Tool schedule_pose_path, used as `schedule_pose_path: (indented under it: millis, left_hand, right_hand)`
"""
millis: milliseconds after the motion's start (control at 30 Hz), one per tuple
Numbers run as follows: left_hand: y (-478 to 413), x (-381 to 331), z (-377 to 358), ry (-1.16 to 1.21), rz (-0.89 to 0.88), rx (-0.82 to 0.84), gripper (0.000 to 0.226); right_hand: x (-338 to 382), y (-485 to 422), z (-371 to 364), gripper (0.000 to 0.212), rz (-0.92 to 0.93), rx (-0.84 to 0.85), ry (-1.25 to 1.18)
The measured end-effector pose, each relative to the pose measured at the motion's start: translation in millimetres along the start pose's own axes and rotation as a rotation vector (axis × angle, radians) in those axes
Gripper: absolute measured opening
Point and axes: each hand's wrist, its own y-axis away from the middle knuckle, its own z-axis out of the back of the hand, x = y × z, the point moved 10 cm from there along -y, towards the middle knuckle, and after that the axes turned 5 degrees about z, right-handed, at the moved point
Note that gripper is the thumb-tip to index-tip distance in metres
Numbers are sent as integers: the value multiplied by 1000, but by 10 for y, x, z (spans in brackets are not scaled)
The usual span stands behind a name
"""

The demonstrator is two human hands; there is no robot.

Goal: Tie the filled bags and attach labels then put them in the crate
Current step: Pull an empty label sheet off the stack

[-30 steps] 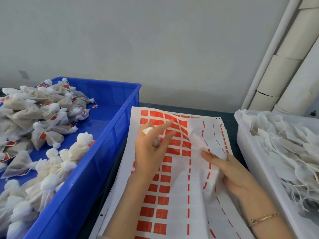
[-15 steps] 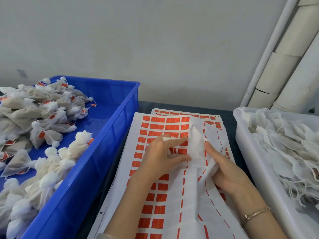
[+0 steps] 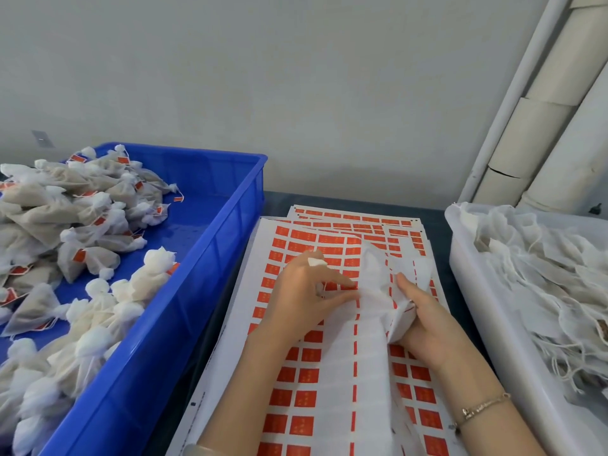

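A stack of label sheets with rows of orange labels lies in front of me. My left hand rests on the top sheet, and its thumb and forefinger pinch at an orange label beside a white strip. My right hand grips a crumpled white bag that lies up the sheet's middle; whether it is tied is hidden. The blue crate on the left holds several tied, labelled bags.
A white bin on the right is full of untied white bags with loose strings. Pale pipes stand in the back right corner against a grey wall. The dark tabletop shows behind the sheets.
My left hand has drawn back from the sheet's top and closed in on a label beside the white bag. My right hand has gathered the bag tighter. My view has tilted slightly.
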Motion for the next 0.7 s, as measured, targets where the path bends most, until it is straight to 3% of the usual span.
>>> schedule_pose_path:
  millis: [167, 300, 700]
  left_hand:
    - [26, 41, -107, 63, 57, 26, 33]
    - [43, 85, -143, 121, 85, 34, 36]
    - [50, 106, -160, 173, 135, -11, 25]
  right_hand:
    - [14, 30, -84, 27, 15, 85, -51]
    - [29, 88, -212, 45, 22, 210, -82]
    - [84, 111, -207, 53, 27, 199, 19]
